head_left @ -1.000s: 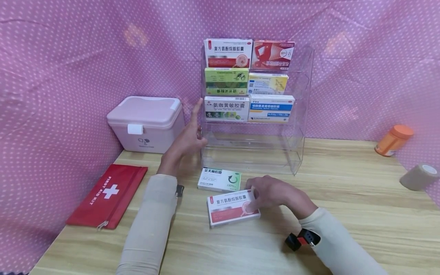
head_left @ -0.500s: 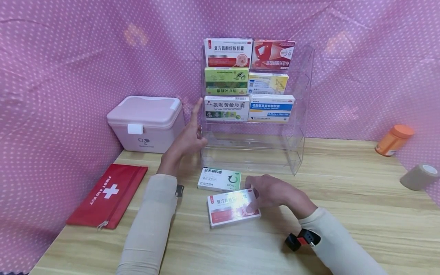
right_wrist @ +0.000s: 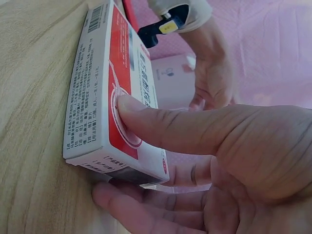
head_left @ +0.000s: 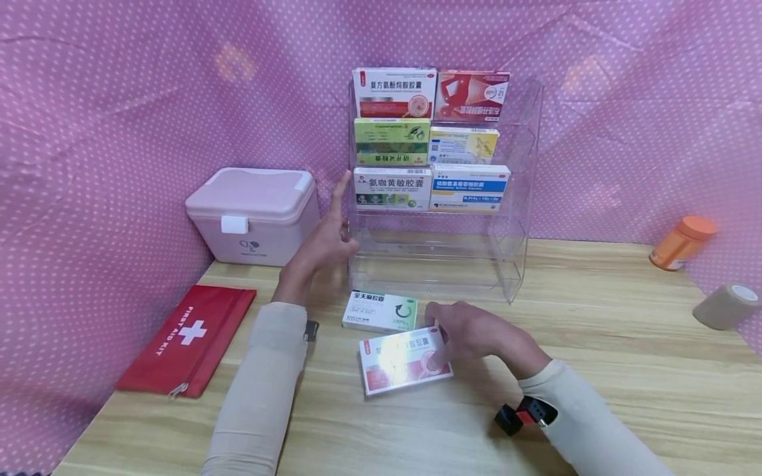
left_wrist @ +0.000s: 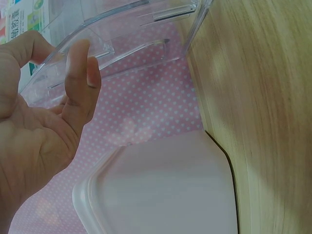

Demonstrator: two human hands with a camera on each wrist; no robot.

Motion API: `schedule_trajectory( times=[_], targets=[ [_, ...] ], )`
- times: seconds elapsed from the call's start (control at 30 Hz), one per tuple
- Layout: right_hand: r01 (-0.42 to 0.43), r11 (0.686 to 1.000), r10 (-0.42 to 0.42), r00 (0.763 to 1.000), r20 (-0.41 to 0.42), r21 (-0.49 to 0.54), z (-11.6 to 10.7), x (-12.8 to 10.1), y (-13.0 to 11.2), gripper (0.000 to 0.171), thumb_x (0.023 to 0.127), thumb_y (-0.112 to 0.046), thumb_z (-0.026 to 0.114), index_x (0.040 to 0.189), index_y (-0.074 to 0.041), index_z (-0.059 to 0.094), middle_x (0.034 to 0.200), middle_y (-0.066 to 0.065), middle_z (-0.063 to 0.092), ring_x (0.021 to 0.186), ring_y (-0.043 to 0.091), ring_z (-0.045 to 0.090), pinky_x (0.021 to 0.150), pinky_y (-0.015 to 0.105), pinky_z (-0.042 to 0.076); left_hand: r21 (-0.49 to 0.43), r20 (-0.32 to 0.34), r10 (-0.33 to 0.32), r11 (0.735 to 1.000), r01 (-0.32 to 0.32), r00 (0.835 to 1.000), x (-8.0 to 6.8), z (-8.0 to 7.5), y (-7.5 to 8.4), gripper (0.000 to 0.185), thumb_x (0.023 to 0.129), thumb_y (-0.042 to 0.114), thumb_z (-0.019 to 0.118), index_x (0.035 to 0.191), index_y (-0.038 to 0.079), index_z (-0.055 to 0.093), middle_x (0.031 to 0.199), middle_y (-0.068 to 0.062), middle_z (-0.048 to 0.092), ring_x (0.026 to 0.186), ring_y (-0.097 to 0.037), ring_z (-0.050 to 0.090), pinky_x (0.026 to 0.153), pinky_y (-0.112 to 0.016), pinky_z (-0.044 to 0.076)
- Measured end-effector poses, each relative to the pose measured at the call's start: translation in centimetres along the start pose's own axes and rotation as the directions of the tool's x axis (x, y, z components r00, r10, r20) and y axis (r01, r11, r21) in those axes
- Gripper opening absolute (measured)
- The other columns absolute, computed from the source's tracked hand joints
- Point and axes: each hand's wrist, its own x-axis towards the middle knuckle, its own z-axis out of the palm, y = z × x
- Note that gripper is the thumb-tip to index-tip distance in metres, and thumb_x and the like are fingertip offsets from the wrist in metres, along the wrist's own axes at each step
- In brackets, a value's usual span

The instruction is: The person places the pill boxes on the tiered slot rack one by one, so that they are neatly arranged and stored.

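Observation:
A red and white medicine box [head_left: 401,360] lies on the wooden table [head_left: 595,370] near the front. My right hand [head_left: 439,344] pinches its right end, with the thumb [right_wrist: 185,129] on the printed face [right_wrist: 114,97] and fingers under the end. My left hand [head_left: 327,238] is raised, its straight fingers [left_wrist: 80,83] touching the left wall of a clear acrylic rack [head_left: 512,258]. That wall [left_wrist: 131,29] fills the top of the left wrist view. A green and white box [head_left: 381,311] lies flat just behind the red one.
Several medicine boxes [head_left: 431,139] stand on the rack's upper three tiers; its lowest tier holds nothing. A pink case [head_left: 253,211] sits at the back left, a red first aid pouch [head_left: 190,337] at the front left. An orange bottle [head_left: 681,243] and a bandage roll [head_left: 723,305] lie far right.
The red and white box has tipped slightly in my right hand, and glare has spread across its face. My left hand has stayed against the rack.

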Motion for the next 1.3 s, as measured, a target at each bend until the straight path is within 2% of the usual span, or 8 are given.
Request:
schedule_trajectory(
  times=[0.27, 0.5, 0.7, 0.9, 1.17, 1.3],
  targets=[
    [0.045, 0.999, -0.043, 0.998, -0.034, 0.030, -0.3, 0.1, 0.3, 0.048, 0.085, -0.023, 0.091, 0.122, -0.021, 0.060, 0.106, 0.005, 0.068, 0.092, 0.022, 0.060, 0.076, 0.033, 0.051, -0.006, 0.006, 0.006, 1.000, -0.006, 1.000, 0.0, 0.0, 0.0, 0.139, 0.088, -0.010, 0.070, 0.154, 0.075, -0.019, 0.173, -0.024, 0.032, 0.089, -0.029, 0.061, 0.071, -0.035, 0.059],
    [0.221, 0.971, -0.211, 0.972, -0.101, 0.092, -0.8, 0.4, 0.8, 0.034, 0.094, -0.013, 0.081, 0.120, -0.019, 0.060, 0.114, 0.010, 0.077, 0.097, 0.020, 0.067, 0.088, 0.039, 0.058, -0.007, -0.001, 0.017, 1.000, -0.017, 1.000, -0.1, 0.0, 0.0, 0.139, 0.087, -0.010, 0.070, 0.155, 0.073, -0.017, 0.175, -0.021, 0.030, 0.094, -0.029, 0.062, 0.072, -0.033, 0.058],
    [0.298, 0.945, -0.281, 0.951, -0.130, 0.134, -0.8, 0.6, 1.1, 0.029, 0.098, -0.010, 0.076, 0.121, -0.020, 0.062, 0.117, 0.011, 0.078, 0.100, 0.021, 0.070, 0.090, 0.041, 0.060, -0.006, 0.000, 0.026, 1.000, -0.026, 1.000, 0.0, 0.0, -0.1, 0.139, 0.087, -0.011, 0.069, 0.156, 0.072, -0.017, 0.175, -0.022, 0.030, 0.091, -0.028, 0.061, 0.072, -0.032, 0.058],
    [0.347, 0.923, -0.316, 0.930, -0.185, 0.165, -1.2, 0.3, 1.1, 0.030, 0.100, -0.010, 0.073, 0.127, -0.018, 0.063, 0.119, 0.012, 0.076, 0.105, 0.024, 0.072, 0.093, 0.043, 0.061, 0.002, 0.000, 0.037, 0.999, -0.037, 0.999, 0.0, -0.1, -0.2, 0.139, 0.087, -0.011, 0.069, 0.155, 0.073, -0.018, 0.173, -0.025, 0.033, 0.088, -0.027, 0.060, 0.071, -0.033, 0.058],
    [0.375, 0.911, -0.320, 0.905, -0.281, 0.170, -2.4, -0.1, 1.6, 0.034, 0.101, -0.008, 0.072, 0.134, -0.012, 0.065, 0.116, 0.015, 0.077, 0.104, 0.028, 0.076, 0.086, 0.041, 0.064, 0.007, -0.011, 0.065, 0.998, -0.065, 0.998, 0.0, 0.0, -0.3, 0.138, 0.085, -0.012, 0.068, 0.158, 0.069, -0.017, 0.173, -0.024, 0.032, 0.087, -0.026, 0.059, 0.073, -0.034, 0.057],
    [0.399, 0.901, -0.317, 0.873, -0.371, 0.171, -3.6, -0.5, 1.9, 0.038, 0.100, -0.007, 0.072, 0.138, -0.006, 0.065, 0.118, 0.020, 0.076, 0.106, 0.033, 0.076, 0.089, 0.046, 0.066, 0.013, -0.015, 0.076, 0.997, -0.076, 0.997, 0.0, 0.0, -0.4, 0.138, 0.084, -0.012, 0.068, 0.160, 0.067, -0.017, 0.170, -0.027, 0.035, 0.086, -0.027, 0.059, 0.073, -0.035, 0.058]
  ],
)
